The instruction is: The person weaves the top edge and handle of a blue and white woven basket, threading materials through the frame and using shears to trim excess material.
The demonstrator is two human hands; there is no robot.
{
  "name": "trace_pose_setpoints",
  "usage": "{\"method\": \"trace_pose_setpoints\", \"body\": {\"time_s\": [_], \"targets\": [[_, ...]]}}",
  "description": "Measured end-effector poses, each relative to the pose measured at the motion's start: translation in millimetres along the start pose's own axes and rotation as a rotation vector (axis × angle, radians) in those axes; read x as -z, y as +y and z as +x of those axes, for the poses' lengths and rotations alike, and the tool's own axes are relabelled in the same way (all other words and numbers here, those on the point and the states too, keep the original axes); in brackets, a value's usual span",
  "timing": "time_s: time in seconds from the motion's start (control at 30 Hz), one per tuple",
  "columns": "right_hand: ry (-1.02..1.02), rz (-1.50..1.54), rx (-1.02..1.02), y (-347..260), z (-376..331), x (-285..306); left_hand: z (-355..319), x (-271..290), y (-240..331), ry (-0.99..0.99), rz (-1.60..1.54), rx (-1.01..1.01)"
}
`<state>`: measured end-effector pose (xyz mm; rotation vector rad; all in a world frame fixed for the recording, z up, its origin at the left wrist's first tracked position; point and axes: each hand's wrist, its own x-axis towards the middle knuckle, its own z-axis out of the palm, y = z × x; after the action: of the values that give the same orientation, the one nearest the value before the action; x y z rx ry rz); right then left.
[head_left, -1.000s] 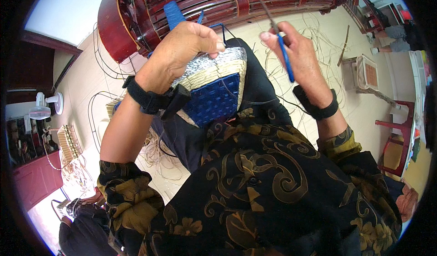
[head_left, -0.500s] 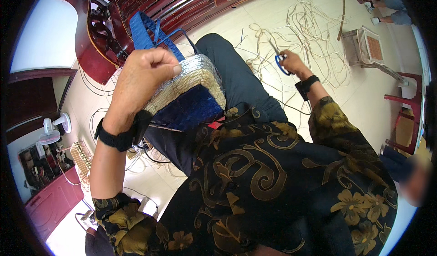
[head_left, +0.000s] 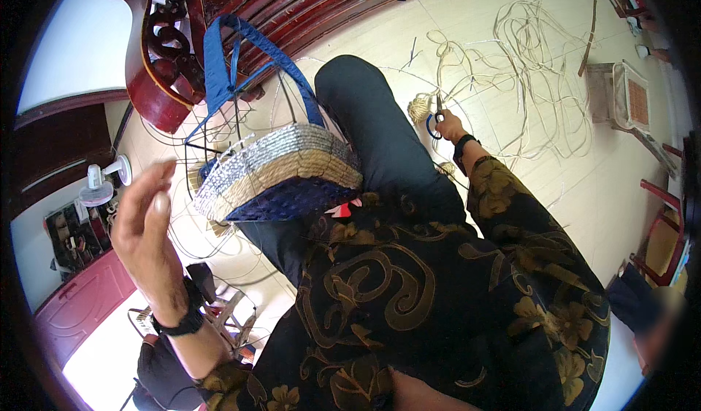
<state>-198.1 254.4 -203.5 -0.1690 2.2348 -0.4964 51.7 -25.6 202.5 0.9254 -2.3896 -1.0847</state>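
A half-woven bag [head_left: 292,159] rests on my left thigh, tilted so its dark blue base [head_left: 292,198] faces me. Its wall has a straw-coloured woven band and a silver band above, with bare dark ribs sticking out past them and a blue strap handle [head_left: 215,79]. Left of the bag, apart from it, my left hand [head_left: 146,239] is raised with fingers loosely stretched; I see nothing in it. Out to the right, low beyond my knee, my right hand [head_left: 450,128] grips blue-handled scissors [head_left: 432,126] beside a small bundle of cream cord [head_left: 419,108].
Loose cream cord [head_left: 537,68] sprawls in tangles over the tiled floor at the far right. Close by stand a small wooden stool [head_left: 613,93] and a stick [head_left: 588,37]. A carved red-brown wooden bench [head_left: 164,82] lines the back. A small fan [head_left: 98,188] is at left.
My left hand has let go of the bag's edge and swung left, away from it. My right hand has moved slightly left and nearer with the scissors. The bag's silver band now shows more fully.
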Motion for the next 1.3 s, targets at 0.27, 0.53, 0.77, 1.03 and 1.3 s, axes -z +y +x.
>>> {"method": "trace_pose_setpoints", "body": {"time_s": [0.27, 0.53, 0.77, 1.03, 1.3], "targets": [[0.025, 0.067, -0.022, 17.0, 9.9, -7.6, -48.6, -13.7, -31.5, 0.310, -0.117, 0.116], [0.173, 0.918, 0.677, -72.2, -21.5, 81.2, -59.1, -55.0, -17.0, 0.397, -0.126, -0.076], [0.061, 0.139, 1.509, -242.9, -183.4, 165.6, -67.4, -61.0, -2.8, 0.190, -0.925, 0.022], [-0.080, -0.326, 1.946, -296.2, -241.7, 123.6, -73.8, -70.8, -14.4, 0.408, -1.354, 0.200], [-0.084, -0.224, 1.777, -302.8, -235.0, 123.3, -159.4, -24.5, -111.3, 1.026, -1.164, 0.109]]}}
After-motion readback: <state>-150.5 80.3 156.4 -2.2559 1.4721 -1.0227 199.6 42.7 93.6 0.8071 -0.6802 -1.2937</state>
